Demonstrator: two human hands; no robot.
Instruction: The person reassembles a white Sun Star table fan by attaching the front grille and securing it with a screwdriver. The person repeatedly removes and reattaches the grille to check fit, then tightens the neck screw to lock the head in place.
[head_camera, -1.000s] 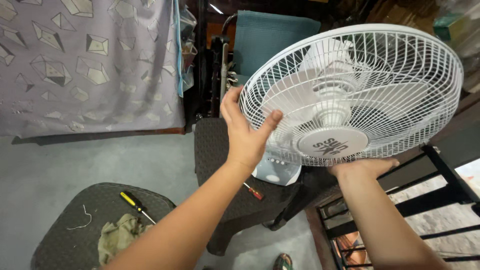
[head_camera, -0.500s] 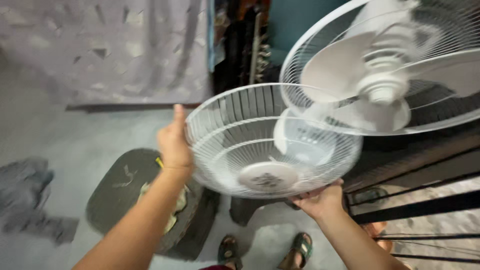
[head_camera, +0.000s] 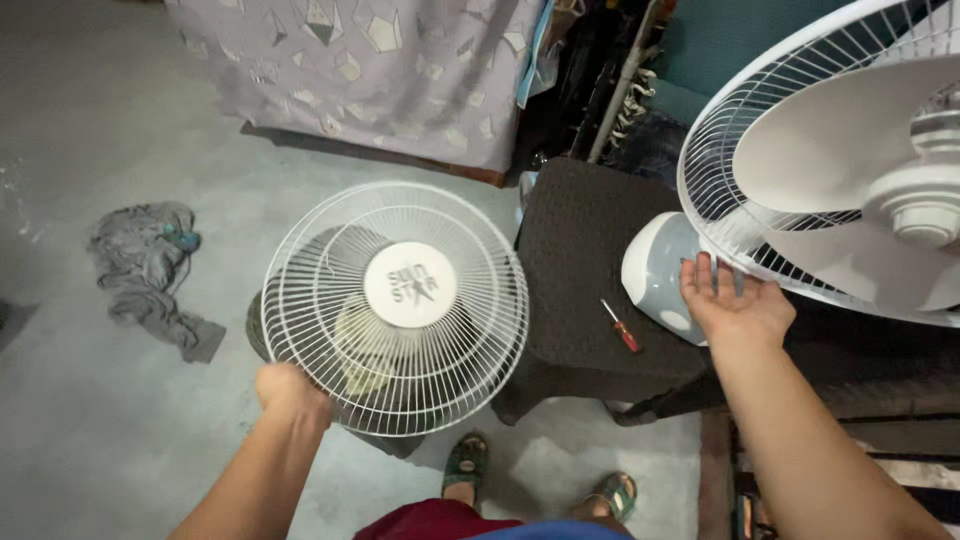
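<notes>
My left hand (head_camera: 287, 390) grips the lower rim of a round white wire fan guard (head_camera: 320, 300) with a white disc at its centre, held flat over a dark stool. My right hand (head_camera: 728, 303) is open, palm up, fingers spread, just below the rim of the fan's rear guard (head_camera: 712, 225). The fan's white blades (head_camera: 830, 150) and hub are uncovered at the right. The fan's pale grey base (head_camera: 655, 275) rests on a dark woven stool (head_camera: 580, 260).
A red-handled screwdriver (head_camera: 621, 325) lies on the stool beside the fan base. A grey rag (head_camera: 145, 270) lies on the concrete floor at the left. A patterned grey cloth (head_camera: 380, 60) hangs at the back. My sandalled feet (head_camera: 465, 465) show below.
The front guard has come off the fan and swung down to the left in my left hand. My right hand let go of it and now hovers open by the rear guard.
</notes>
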